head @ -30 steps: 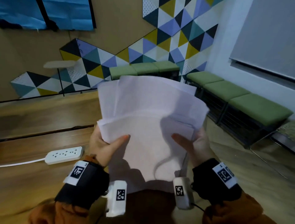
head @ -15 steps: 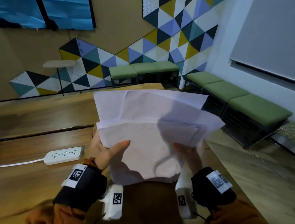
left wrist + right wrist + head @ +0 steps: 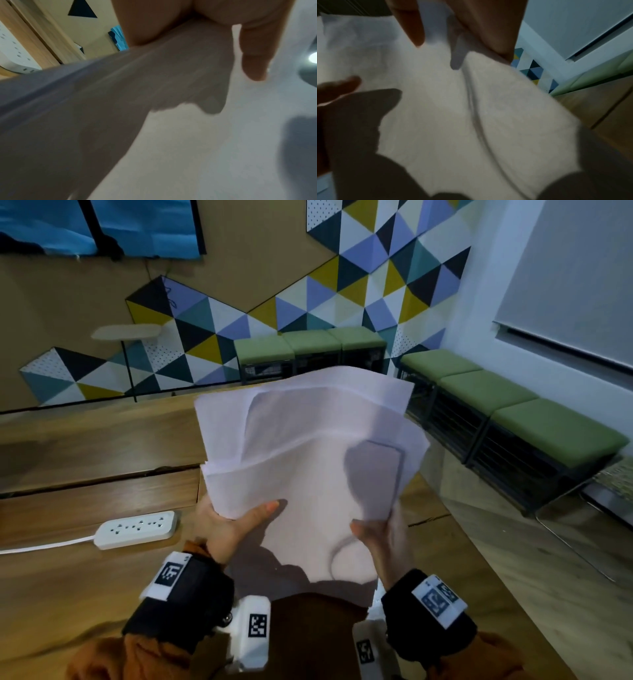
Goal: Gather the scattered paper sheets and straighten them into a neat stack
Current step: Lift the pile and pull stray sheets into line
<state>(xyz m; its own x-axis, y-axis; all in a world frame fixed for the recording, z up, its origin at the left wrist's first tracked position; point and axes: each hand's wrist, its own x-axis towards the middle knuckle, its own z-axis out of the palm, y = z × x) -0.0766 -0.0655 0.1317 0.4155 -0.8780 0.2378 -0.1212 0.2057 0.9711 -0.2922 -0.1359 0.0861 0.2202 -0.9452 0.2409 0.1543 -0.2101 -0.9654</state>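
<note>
the paper sheets (image 3: 308,474) have dropped lower and tilted flatter toward the tabletop (image 3: 102,577), right of the power strip (image 3: 137,529). the left hand (image 3: 226,529) and right hand (image 3: 383,539) each pinch a side edge, thumbs on top. edges remain fanned, so squaring is unfinished.

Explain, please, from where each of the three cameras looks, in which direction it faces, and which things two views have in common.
Head: on the person's head, facing forward and down at the paper sheets, wooden table and green benches; left hand, right hand and both wristbands show.
Left wrist: under the left hand, facing along it; thumb on the paper.
Right wrist: under the right hand, facing along it; thumb on the paper.
Shared: paper in all; power strip in head and left wrist; benches in head and right wrist.
</note>
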